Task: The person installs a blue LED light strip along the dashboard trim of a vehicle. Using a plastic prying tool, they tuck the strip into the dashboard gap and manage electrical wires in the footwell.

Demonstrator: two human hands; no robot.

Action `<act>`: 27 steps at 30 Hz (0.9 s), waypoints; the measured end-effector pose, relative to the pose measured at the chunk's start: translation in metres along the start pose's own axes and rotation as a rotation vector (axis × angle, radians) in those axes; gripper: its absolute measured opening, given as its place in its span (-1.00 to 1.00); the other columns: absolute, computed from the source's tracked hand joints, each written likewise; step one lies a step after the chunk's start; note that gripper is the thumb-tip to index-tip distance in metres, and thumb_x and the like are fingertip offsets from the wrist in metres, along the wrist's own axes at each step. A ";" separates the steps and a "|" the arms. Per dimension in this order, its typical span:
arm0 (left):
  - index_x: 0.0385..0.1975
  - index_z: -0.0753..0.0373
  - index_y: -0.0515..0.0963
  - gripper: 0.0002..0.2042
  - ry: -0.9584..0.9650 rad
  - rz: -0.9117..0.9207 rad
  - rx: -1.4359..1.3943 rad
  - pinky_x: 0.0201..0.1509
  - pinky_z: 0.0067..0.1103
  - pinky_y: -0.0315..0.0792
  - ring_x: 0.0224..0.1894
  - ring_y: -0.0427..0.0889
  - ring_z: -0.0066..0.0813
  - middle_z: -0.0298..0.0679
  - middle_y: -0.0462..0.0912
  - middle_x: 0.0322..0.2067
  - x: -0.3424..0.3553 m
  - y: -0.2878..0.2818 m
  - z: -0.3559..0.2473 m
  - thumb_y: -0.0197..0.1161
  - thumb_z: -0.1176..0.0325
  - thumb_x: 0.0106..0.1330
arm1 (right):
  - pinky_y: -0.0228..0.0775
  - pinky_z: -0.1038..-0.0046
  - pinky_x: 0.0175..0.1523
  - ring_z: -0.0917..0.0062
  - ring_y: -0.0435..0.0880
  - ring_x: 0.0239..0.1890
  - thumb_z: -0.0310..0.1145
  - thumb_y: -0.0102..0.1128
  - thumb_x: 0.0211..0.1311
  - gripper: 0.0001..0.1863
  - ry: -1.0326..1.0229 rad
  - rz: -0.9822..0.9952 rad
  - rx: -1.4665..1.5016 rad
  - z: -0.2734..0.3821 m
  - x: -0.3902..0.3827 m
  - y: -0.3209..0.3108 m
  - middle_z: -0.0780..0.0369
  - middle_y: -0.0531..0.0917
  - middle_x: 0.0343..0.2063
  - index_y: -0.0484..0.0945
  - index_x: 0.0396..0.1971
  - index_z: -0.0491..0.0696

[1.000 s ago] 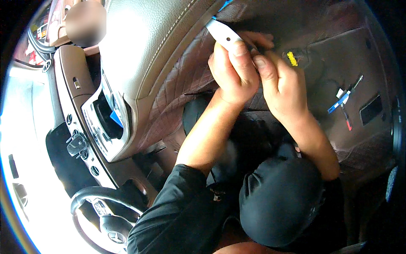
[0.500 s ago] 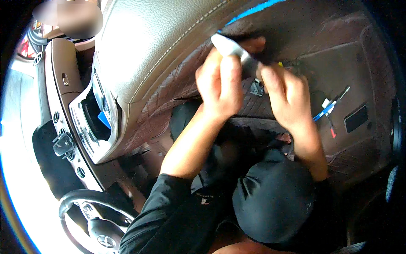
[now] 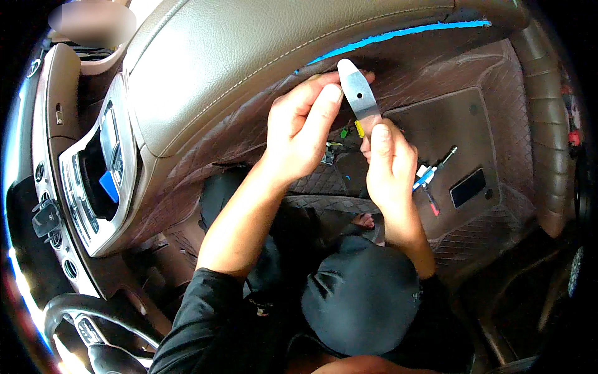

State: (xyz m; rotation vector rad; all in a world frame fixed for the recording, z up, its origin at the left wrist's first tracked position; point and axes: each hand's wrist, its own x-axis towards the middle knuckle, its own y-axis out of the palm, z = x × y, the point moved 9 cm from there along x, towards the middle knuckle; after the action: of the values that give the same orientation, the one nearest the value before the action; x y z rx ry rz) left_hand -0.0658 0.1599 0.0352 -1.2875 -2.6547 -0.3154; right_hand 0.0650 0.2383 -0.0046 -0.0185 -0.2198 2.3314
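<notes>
My right hand [image 3: 391,159] grips the lower end of a flat silver metal pry tool [image 3: 359,93] with a rounded tip and a small hole. Beside the upper end is my left hand [image 3: 303,118], closed, with its thumb at the tool's edge and a finger passing behind it. The tool's tip points up toward a bright blue strip [image 3: 398,38] along the lower edge of the padded brown console [image 3: 249,56]. Below that strip runs dark brown quilted lining [image 3: 243,121], close behind my left fingers.
On the floor mat [image 3: 458,118] lie a blue-handled tool [image 3: 425,179], a red-tipped piece [image 3: 433,207] and a dark phone [image 3: 467,188]. Small yellow [image 3: 359,128] and green [image 3: 344,133] pieces are near my right hand. A steering wheel [image 3: 84,305] stands lower left; a ribbed brown panel [image 3: 545,124] bounds the right.
The view has shifted, showing more of the blue strip. The pry tool is now more upright with its broad face visible. My left thumb has slid from its face to its edge.
</notes>
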 end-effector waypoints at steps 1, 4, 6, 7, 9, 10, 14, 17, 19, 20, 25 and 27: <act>0.12 0.44 0.56 -0.69 0.015 0.027 0.034 0.19 -0.50 0.51 0.05 0.65 -0.46 -0.07 0.71 0.05 -0.001 -0.001 0.000 0.03 0.36 0.59 | 0.40 0.42 -0.43 0.48 0.63 -0.58 -0.15 0.01 0.58 -0.62 -0.010 -0.012 0.002 0.002 0.002 0.001 0.25 0.58 -0.63 0.60 -0.35 -0.11; 0.10 0.41 0.57 -0.71 0.035 0.022 0.021 0.16 -0.48 0.53 0.04 0.67 -0.45 -0.07 0.71 0.05 -0.004 -0.004 0.005 0.08 0.37 0.56 | 0.41 0.40 -0.44 0.47 0.63 -0.58 -0.14 0.01 0.58 -0.62 -0.027 0.012 -0.047 0.002 0.005 0.006 0.24 0.58 -0.64 0.60 -0.35 -0.11; 0.08 0.41 0.58 -0.73 0.047 0.014 -0.015 0.15 -0.48 0.54 0.03 0.68 -0.44 -0.07 0.72 0.04 -0.004 -0.003 0.008 0.10 0.37 0.55 | 0.42 0.38 -0.43 0.44 0.64 -0.58 -0.14 0.01 0.58 -0.62 -0.026 0.016 -0.017 0.000 0.007 0.008 0.21 0.58 -0.64 0.60 -0.35 -0.12; 0.07 0.40 0.58 -0.73 0.063 0.011 -0.029 0.14 -0.47 0.54 0.02 0.68 -0.44 -0.07 0.72 0.04 -0.004 -0.002 0.008 0.11 0.38 0.55 | 0.42 0.38 -0.43 0.44 0.64 -0.58 -0.14 0.01 0.58 -0.62 -0.019 0.017 0.004 -0.001 0.007 0.009 0.21 0.58 -0.64 0.60 -0.35 -0.11; 0.06 0.40 0.59 -0.74 0.094 -0.004 -0.051 0.14 -0.47 0.55 0.02 0.69 -0.42 -0.07 0.72 0.03 -0.004 -0.001 0.008 0.13 0.38 0.54 | 0.42 0.37 -0.42 0.44 0.64 -0.58 -0.14 0.01 0.58 -0.62 -0.019 0.017 0.013 -0.003 0.008 0.012 0.21 0.59 -0.64 0.60 -0.35 -0.12; 0.06 0.40 0.59 -0.75 0.107 -0.018 -0.060 0.13 -0.47 0.55 0.01 0.70 -0.42 -0.07 0.73 0.02 -0.004 -0.002 0.007 0.14 0.38 0.53 | 0.42 0.37 -0.42 0.45 0.63 -0.58 -0.14 0.00 0.59 -0.61 -0.023 0.019 0.002 -0.003 0.008 0.013 0.22 0.59 -0.64 0.60 -0.35 -0.12; 0.06 0.39 0.59 -0.75 0.087 -0.012 -0.029 0.12 -0.48 0.57 0.00 0.72 -0.40 -0.08 0.74 -0.02 -0.003 -0.002 0.009 0.18 0.39 0.51 | 0.42 0.39 -0.43 0.47 0.62 -0.59 -0.14 -0.02 0.59 -0.59 -0.012 -0.021 0.010 -0.007 0.005 0.014 0.23 0.59 -0.63 0.59 -0.37 -0.13; 0.05 0.39 0.59 -0.75 0.106 0.027 -0.017 0.10 -0.48 0.59 -0.01 0.72 -0.41 -0.09 0.76 -0.05 -0.004 0.001 0.008 0.20 0.40 0.50 | 0.42 0.39 -0.43 0.46 0.62 -0.59 -0.13 -0.03 0.59 -0.58 -0.033 -0.011 0.033 -0.008 0.004 0.015 0.23 0.59 -0.64 0.59 -0.37 -0.13; 0.05 0.40 0.59 -0.75 0.106 0.025 0.005 0.10 -0.47 0.59 -0.01 0.73 -0.42 -0.09 0.76 -0.05 -0.004 0.000 0.009 0.21 0.40 0.49 | 0.42 0.39 -0.44 0.46 0.62 -0.59 -0.13 -0.04 0.59 -0.58 -0.041 -0.007 0.041 -0.010 0.004 0.016 0.23 0.59 -0.64 0.58 -0.38 -0.13; 0.05 0.40 0.59 -0.75 0.114 0.022 0.030 0.10 -0.47 0.59 -0.01 0.73 -0.42 -0.09 0.76 -0.05 -0.004 -0.001 0.009 0.21 0.40 0.49 | 0.42 0.39 -0.44 0.46 0.62 -0.59 -0.13 -0.05 0.59 -0.57 -0.046 -0.014 0.045 -0.010 0.005 0.015 0.23 0.59 -0.64 0.58 -0.39 -0.14; 0.07 0.40 0.58 -0.74 0.135 -0.002 -0.026 0.04 -0.50 0.61 -0.07 0.73 -0.45 -0.10 0.76 -0.05 -0.002 -0.003 0.009 0.23 0.41 0.48 | 0.43 0.40 -0.44 0.47 0.64 -0.58 -0.12 -0.07 0.60 -0.55 -0.030 -0.002 0.029 -0.013 0.006 0.018 0.23 0.59 -0.64 0.55 -0.41 -0.14; 0.07 0.39 0.58 -0.74 0.108 0.005 -0.023 -0.01 -0.52 0.62 -0.09 0.73 -0.48 -0.11 0.76 -0.05 -0.002 -0.003 0.010 0.22 0.41 0.49 | 0.42 0.40 -0.44 0.48 0.64 -0.58 -0.11 -0.07 0.60 -0.55 -0.016 0.001 0.026 -0.014 0.005 0.018 0.23 0.59 -0.64 0.54 -0.42 -0.14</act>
State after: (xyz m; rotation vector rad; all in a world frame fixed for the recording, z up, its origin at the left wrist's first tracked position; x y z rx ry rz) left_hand -0.0671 0.1594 0.0244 -1.2463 -2.5649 -0.4038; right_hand 0.0494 0.2318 -0.0210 0.0126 -0.1967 2.3364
